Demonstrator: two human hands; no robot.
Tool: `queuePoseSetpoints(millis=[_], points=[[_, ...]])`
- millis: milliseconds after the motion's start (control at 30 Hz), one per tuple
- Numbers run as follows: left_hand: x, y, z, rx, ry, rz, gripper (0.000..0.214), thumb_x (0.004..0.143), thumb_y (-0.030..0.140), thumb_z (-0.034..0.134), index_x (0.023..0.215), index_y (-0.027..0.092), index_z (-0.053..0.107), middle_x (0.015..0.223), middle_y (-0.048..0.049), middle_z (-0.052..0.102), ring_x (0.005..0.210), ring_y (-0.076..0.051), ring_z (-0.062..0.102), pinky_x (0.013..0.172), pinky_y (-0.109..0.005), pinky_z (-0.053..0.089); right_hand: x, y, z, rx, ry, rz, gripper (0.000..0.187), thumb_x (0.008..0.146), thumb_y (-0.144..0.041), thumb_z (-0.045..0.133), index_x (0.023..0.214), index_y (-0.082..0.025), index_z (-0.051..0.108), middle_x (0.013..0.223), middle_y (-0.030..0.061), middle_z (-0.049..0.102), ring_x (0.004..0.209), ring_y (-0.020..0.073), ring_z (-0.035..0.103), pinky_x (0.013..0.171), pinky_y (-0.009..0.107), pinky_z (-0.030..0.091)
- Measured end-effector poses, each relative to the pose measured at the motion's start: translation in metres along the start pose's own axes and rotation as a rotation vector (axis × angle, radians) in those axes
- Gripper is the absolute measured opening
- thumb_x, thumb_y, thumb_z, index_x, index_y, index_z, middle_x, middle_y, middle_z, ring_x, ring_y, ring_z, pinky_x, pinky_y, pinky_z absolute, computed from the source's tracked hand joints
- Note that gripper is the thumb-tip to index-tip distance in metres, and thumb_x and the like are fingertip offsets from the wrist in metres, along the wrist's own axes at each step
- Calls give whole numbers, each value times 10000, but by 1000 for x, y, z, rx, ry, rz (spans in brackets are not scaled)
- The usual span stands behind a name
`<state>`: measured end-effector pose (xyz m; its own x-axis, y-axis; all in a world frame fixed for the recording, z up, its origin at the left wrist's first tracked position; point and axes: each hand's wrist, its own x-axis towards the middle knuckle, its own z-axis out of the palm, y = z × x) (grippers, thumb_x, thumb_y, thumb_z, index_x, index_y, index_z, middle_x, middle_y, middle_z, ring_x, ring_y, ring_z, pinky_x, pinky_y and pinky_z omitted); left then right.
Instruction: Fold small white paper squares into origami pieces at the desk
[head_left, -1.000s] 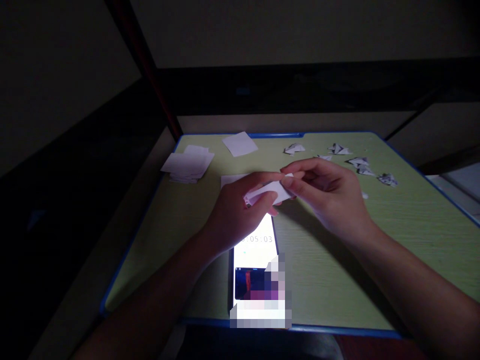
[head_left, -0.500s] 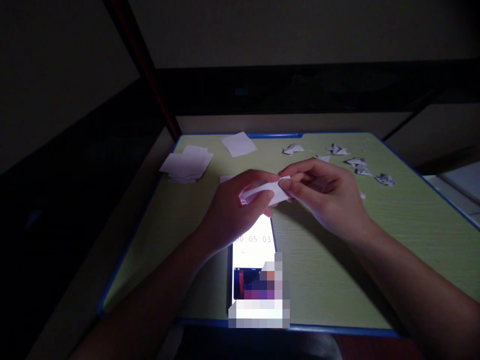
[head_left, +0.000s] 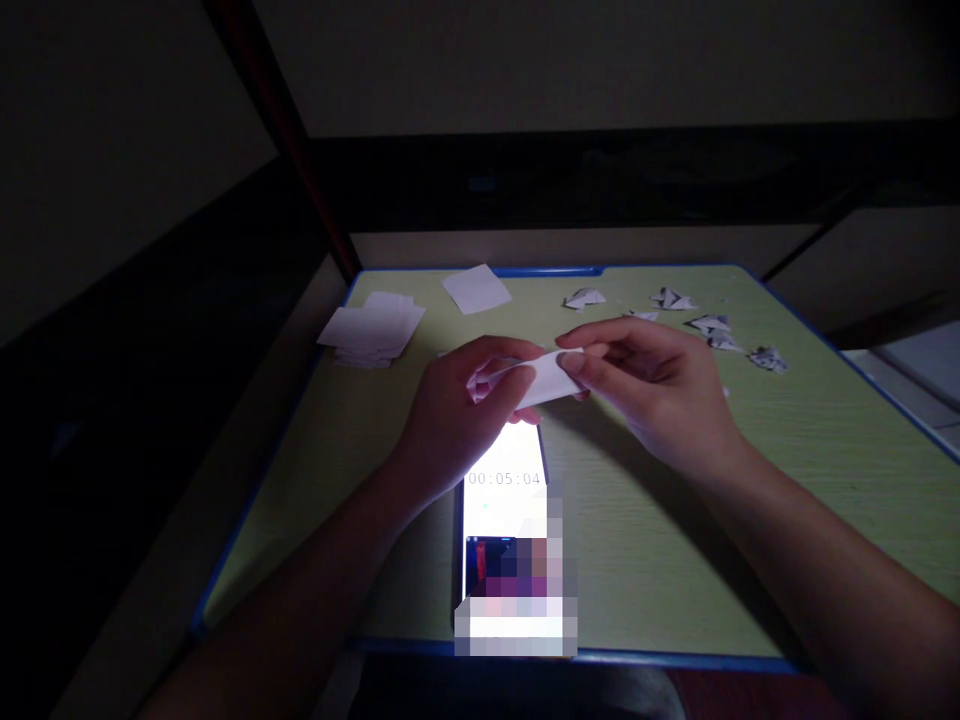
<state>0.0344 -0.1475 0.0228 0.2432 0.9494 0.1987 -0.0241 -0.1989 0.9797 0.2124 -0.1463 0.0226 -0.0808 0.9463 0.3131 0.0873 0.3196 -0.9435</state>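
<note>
A folded strip of white paper [head_left: 549, 380] is held between both hands above the table, just past the top of the lit phone [head_left: 502, 500]. My left hand [head_left: 472, 400] pinches its left end, thumb in front and fingers behind. At the right end, my right hand [head_left: 652, 385] grips the paper between thumb and fingertips. The back of the paper and some fingertips are hidden. The phone lies face up, its screen showing a running timer and a partly blurred picture.
A stack of white paper sheets [head_left: 375, 328] lies at the table's far left, with a single sheet [head_left: 477, 289] to its right. Several folded paper pieces [head_left: 709, 324] are scattered at the far right. The green table [head_left: 637, 570] has a blue edge; a wall stands behind.
My left hand has slid slightly left along the paper, so more of the strip shows between the hands. The right hand has barely moved. The timer has advanced from 05:03 to 05:04.
</note>
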Motion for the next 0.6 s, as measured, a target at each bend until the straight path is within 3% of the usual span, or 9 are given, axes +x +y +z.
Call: queuePoseSetpoints(millis=[233, 400, 600], points=[[-1, 0, 1, 12, 5, 15, 113, 783, 197, 649, 886, 157, 671, 886, -39, 743, 741, -145, 722, 561, -214, 622, 1, -1, 1, 83, -87, 52, 97, 778, -223, 739, 871, -196, 731, 609, -22, 655, 547, 106, 574, 500, 256, 434], [0, 5, -3, 36, -67, -18, 207, 798, 231, 663, 982, 138, 688, 870, -50, 766, 600, -120, 708, 545, -200, 601, 2, 1, -2, 90, -42, 55, 91, 769, -207, 752, 857, -192, 739, 606, -21, 668, 529, 98, 589, 510, 249, 452], [1, 4, -5, 57, -29, -16, 234, 791, 193, 668, 1019, 145, 693, 808, -31, 771, 565, -125, 708, 544, -208, 603, 3, 2, -3, 120, -24, 51, 71, 775, -173, 739, 838, -205, 734, 599, -25, 665, 511, 97, 587, 497, 248, 444]])
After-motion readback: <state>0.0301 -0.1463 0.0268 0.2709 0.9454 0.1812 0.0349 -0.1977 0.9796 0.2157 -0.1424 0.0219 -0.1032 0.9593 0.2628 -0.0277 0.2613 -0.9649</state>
